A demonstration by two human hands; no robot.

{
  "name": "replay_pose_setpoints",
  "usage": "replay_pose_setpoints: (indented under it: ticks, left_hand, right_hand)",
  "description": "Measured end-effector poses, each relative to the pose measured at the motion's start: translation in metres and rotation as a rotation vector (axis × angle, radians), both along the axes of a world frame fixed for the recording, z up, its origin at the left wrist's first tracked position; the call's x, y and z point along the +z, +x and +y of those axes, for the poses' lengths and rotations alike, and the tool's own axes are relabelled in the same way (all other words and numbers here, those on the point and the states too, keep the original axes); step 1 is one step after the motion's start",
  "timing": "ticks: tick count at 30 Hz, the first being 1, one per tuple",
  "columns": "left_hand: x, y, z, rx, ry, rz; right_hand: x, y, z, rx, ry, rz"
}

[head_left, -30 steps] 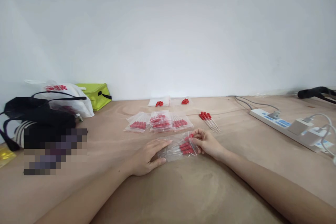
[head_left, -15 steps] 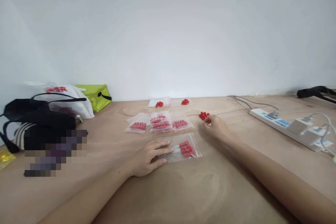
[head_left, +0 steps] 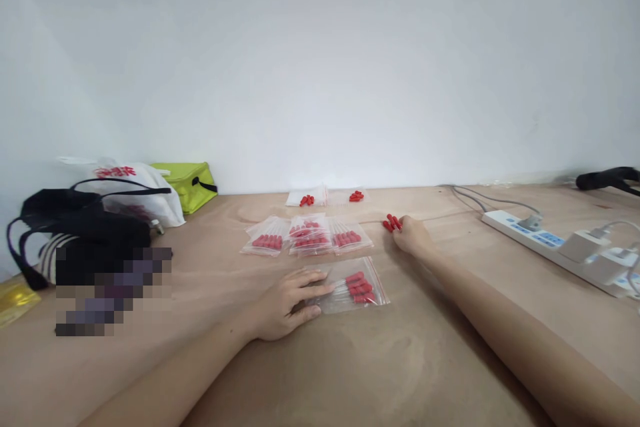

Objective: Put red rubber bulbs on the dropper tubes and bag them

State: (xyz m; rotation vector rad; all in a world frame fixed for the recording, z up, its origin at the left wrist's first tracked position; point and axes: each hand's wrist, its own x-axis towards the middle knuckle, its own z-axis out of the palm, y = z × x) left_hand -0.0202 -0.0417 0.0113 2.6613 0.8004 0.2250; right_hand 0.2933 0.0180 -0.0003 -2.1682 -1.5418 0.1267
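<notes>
My left hand (head_left: 290, 300) lies on the near end of a clear zip bag (head_left: 333, 307), its fingers spread over the plastic. Several red-tipped sticks (head_left: 360, 288) with pale shafts are inside that bag. Further right, my right hand (head_left: 413, 238) is closed at several red-tipped pieces (head_left: 393, 222); its fingertips are partly hidden behind the hand. Beyond my left hand, filled zip bags lie in a row: a left one (head_left: 267, 241), a middle stack (head_left: 307, 235) and a right one (head_left: 347, 237).
Near the wall lie two more bags with red pieces (head_left: 307, 200) (head_left: 356, 196). A white power strip (head_left: 545, 240) with plugs and cables is on the right. Black bag (head_left: 95, 227), white plastic bag (head_left: 167, 203) and green box (head_left: 193, 190) stand left.
The red pieces at my right hand have shifted and tilted, and the fingers have closed in on them. My left hand stays on the bag. The whole view has shifted slightly.
</notes>
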Motion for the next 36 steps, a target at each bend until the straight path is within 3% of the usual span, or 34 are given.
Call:
replay_pose_setpoints:
  ticks: [3, 8, 11, 14, 18, 23, 32, 36]
  left_hand:
    - [-0.001, -0.001, 0.001, -0.002, 0.003, -0.008]
    - [0.0, 0.0, 0.001, 0.005, -0.007, 0.011]
    - [0.001, 0.0, 0.001, 0.006, -0.006, 0.003]
    - [0.001, 0.001, 0.001, 0.012, -0.003, 0.01]
    - [0.001, 0.001, 0.0, 0.014, 0.005, 0.034]
    - [0.002, 0.001, -0.001, 0.021, -0.003, 0.019]
    - [0.0, 0.001, -0.001, 0.029, 0.009, -0.009]
    - [-0.001, 0.0, 0.0, 0.032, 0.015, -0.011]
  right_hand:
    - [0.003, -0.001, -0.01, 0.078, 0.133, 0.133]
    - [-0.005, -0.017, -0.042, 0.237, 0.27, 0.769]
    - [-0.015, -0.03, -0.053, 0.226, 0.322, 1.046]
    - [-0.021, -0.04, -0.054, 0.207, 0.378, 1.19]
    - [-0.021, -0.05, -0.056, 0.221, 0.403, 1.308]
    - [-0.016, -0.057, -0.067, 0.328, 0.293, 1.407]
    - [-0.018, -0.058, -0.072, 0.324, 0.338, 1.43]
    - [-0.013, -0.062, -0.076, 0.368, 0.23, 1.361]
